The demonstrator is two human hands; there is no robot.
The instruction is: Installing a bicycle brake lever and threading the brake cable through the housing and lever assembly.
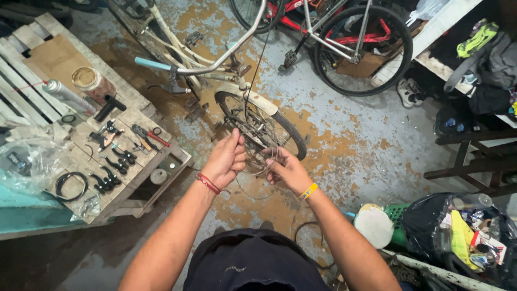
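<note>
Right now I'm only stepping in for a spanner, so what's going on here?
A person stands over a cream bicycle, both hands raised above its wheel. The left hand and right hand pinch a thin coiled cable between them. Beside them, a wooden pallet holds pliers, black brake levers, a spray can and a tin.

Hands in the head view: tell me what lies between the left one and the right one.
In the head view, a thin coiled wire cable spans the gap between the left hand and right hand; both pinch it. Behind it stands the bicycle's front wheel.
</note>
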